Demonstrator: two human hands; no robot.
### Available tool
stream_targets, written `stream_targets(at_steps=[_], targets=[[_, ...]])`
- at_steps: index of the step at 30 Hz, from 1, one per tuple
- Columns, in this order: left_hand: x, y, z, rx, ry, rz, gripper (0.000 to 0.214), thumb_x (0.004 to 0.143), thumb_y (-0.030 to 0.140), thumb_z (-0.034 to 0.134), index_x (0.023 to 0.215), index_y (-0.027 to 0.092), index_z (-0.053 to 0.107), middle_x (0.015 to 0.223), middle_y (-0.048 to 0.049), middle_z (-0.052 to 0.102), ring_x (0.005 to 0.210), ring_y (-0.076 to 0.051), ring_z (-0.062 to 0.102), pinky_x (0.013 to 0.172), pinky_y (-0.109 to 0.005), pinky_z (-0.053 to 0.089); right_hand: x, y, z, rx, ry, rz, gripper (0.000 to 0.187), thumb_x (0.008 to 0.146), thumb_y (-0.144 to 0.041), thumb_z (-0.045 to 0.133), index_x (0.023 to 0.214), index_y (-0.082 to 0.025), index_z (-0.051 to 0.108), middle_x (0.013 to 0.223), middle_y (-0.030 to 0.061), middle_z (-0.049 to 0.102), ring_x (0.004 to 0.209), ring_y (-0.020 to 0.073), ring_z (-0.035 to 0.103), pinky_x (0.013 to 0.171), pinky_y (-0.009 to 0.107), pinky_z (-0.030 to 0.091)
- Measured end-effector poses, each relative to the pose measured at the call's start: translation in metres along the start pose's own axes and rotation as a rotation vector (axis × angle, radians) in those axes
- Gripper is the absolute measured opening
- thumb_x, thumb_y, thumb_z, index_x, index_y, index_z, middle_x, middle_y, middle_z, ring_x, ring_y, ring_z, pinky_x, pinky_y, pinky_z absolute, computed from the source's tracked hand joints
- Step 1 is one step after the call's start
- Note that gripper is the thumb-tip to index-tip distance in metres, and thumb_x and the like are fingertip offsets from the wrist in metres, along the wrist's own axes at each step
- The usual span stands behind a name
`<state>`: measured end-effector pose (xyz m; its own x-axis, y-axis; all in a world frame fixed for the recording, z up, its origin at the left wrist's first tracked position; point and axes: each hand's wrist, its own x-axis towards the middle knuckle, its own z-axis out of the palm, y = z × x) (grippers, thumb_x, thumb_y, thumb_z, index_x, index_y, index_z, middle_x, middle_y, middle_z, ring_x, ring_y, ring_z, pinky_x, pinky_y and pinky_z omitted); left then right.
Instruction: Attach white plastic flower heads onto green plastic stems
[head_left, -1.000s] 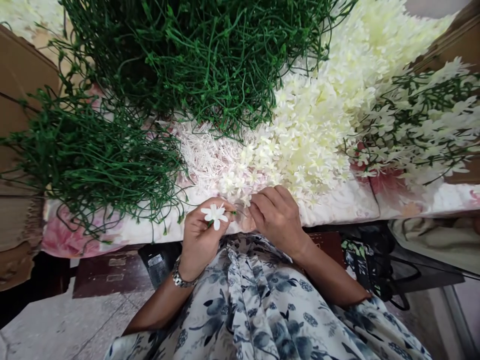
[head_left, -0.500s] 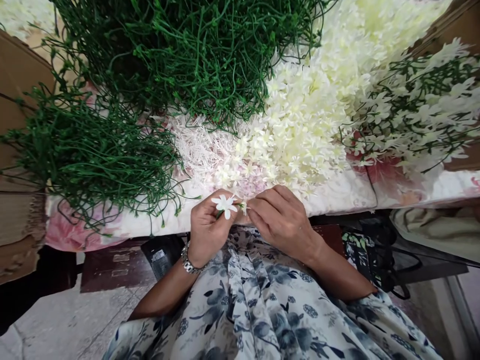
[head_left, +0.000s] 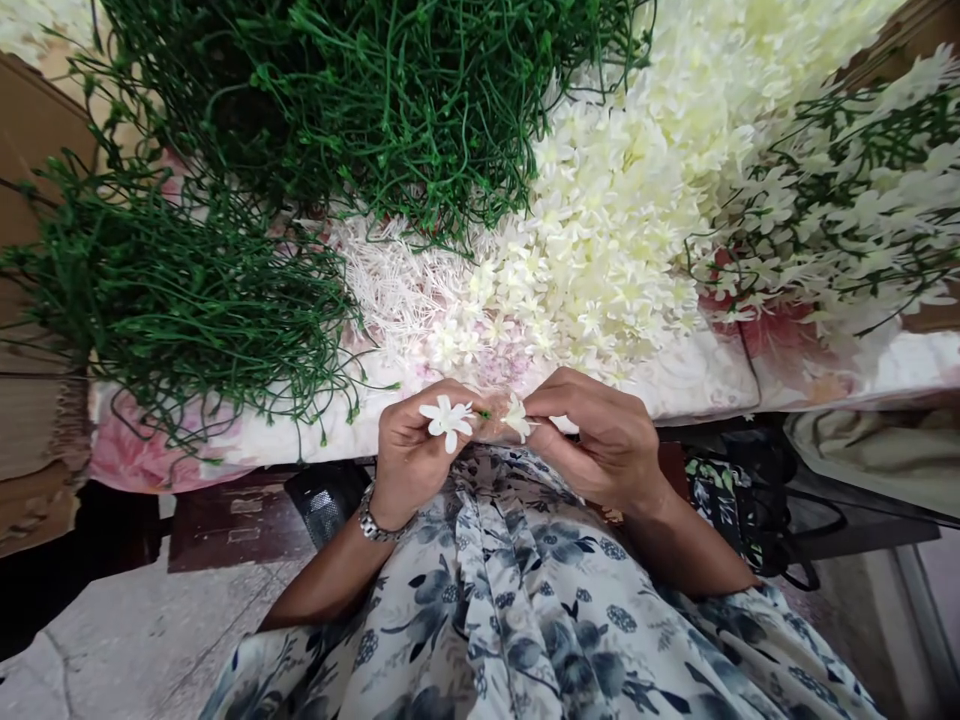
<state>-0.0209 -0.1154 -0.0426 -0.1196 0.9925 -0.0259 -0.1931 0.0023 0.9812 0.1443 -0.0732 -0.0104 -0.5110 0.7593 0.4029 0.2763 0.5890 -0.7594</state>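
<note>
My left hand (head_left: 412,460), with a metal watch on its wrist, pinches a green artificial stem whose tip (head_left: 484,414) pokes out past the fingers. A white star-shaped flower (head_left: 448,422) sits at the thumb and forefinger of that hand, apparently on the same stem. Most of the stem is hidden in the grip. Facing it, my right hand (head_left: 604,440) pinches a small cream flower head (head_left: 517,418) between thumb and forefinger, a short gap away from the green tip. Another white petal-like piece (head_left: 564,424) shows between the right fingers.
A tall heap of green stems (head_left: 360,110) stands ahead, and a lower bunch (head_left: 195,290) lies to the left. Loose cream flower heads (head_left: 622,240) and thin white pieces (head_left: 401,285) cover the middle. Stems bearing flowers (head_left: 847,200) are piled at right. A cardboard box (head_left: 45,150) stands left.
My right hand has drawn back to the right and turned, so the cream flower head in its fingers is apart from the green tip. My left hand has stayed almost in place.
</note>
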Motion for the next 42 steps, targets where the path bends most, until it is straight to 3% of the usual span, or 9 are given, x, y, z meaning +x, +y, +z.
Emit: stream_targets(at_steps=[6,16,20,28,42], targets=[[-0.002,0.0,-0.001,0.029,-0.062,0.074,0.012,0.073,0.015,0.062,0.082,0.019,0.069,0.07,-0.0019,0.06,0.065,-0.012,0.053,0.058,-0.024,0.04,0.007,-0.004,-0.008,-0.146,-0.14,-0.072,0.012,0.078,-0.007,0.051,0.083,-0.015,0.06,0.071,0.0028,0.059,0.067,0.0109,0.054,0.06,0.024,0.044],[-0.002,0.007,-0.003,0.431,-0.124,0.26,0.022,0.069,0.004,0.058,0.085,0.018,0.065,0.068,0.0004,0.056,0.061,-0.01,0.051,0.056,-0.023,0.04,0.005,0.0,-0.012,-0.393,-0.327,-0.139,0.01,0.084,-0.015,0.049,0.082,-0.016,0.058,0.073,0.004,0.057,0.071,0.0141,0.051,0.064,0.027,0.043],[0.0,0.004,-0.003,0.432,-0.132,0.218,0.018,0.069,0.004,0.056,0.079,0.017,0.064,0.067,0.0004,0.059,0.061,-0.01,0.053,0.057,-0.022,0.041,0.005,0.002,-0.009,-0.381,-0.363,-0.133,0.011,0.085,-0.015,0.047,0.084,-0.015,0.058,0.075,0.005,0.058,0.073,0.0147,0.052,0.066,0.028,0.044],[0.002,0.0,-0.003,0.428,-0.108,0.167,0.026,0.065,0.0,0.052,0.076,0.019,0.066,0.069,0.0017,0.064,0.063,-0.009,0.056,0.06,-0.02,0.043,0.004,0.014,-0.003,-0.266,-0.316,-0.11,0.011,0.084,-0.013,0.046,0.086,-0.015,0.057,0.073,0.003,0.056,0.07,0.0122,0.053,0.062,0.024,0.042],[0.005,0.004,-0.002,0.426,-0.168,0.107,0.023,0.065,0.001,0.049,0.073,0.018,0.062,0.065,0.0019,0.058,0.059,-0.009,0.051,0.057,-0.02,0.041,0.002,0.017,-0.008,-0.226,-0.361,-0.096,0.012,0.085,-0.015,0.047,0.091,-0.017,0.057,0.078,0.0033,0.062,0.075,0.0113,0.057,0.064,0.022,0.047]])
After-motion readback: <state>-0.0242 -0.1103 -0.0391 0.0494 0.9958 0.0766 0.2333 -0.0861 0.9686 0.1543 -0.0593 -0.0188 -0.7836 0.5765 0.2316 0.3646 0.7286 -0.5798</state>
